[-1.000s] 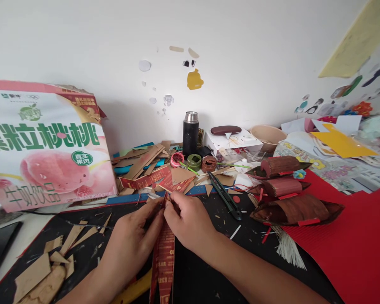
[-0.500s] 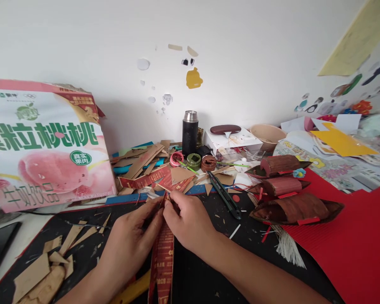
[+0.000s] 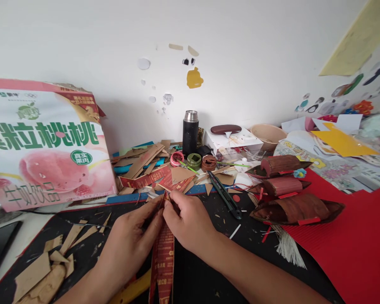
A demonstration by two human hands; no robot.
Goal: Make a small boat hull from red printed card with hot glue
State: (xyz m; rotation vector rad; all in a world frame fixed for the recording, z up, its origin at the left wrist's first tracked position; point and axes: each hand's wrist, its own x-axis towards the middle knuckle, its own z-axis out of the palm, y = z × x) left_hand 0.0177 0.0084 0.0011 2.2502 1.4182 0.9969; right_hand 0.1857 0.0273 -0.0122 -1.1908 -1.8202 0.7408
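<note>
A long red printed cardboard piece [image 3: 162, 261] lies on the black mat [image 3: 202, 278] and points away from me. Its far tip is pinched from both sides. My left hand [image 3: 131, 240] grips the tip from the left and my right hand [image 3: 186, 221] grips it from the right, fingertips almost touching. A yellow object [image 3: 136, 289] shows under my left forearm. Just past my fingers lies a heap of red and brown cardboard offcuts [image 3: 164, 177].
A pink drink carton [image 3: 44, 143] stands at the left. A black flask [image 3: 190, 133], small paint pots [image 3: 194, 161] and a white box [image 3: 237, 141] sit at the back. A black utility knife [image 3: 224, 195] lies right of my hands. Three brown cardboard boats [image 3: 291, 188] rest on red corrugated paper [image 3: 354, 236].
</note>
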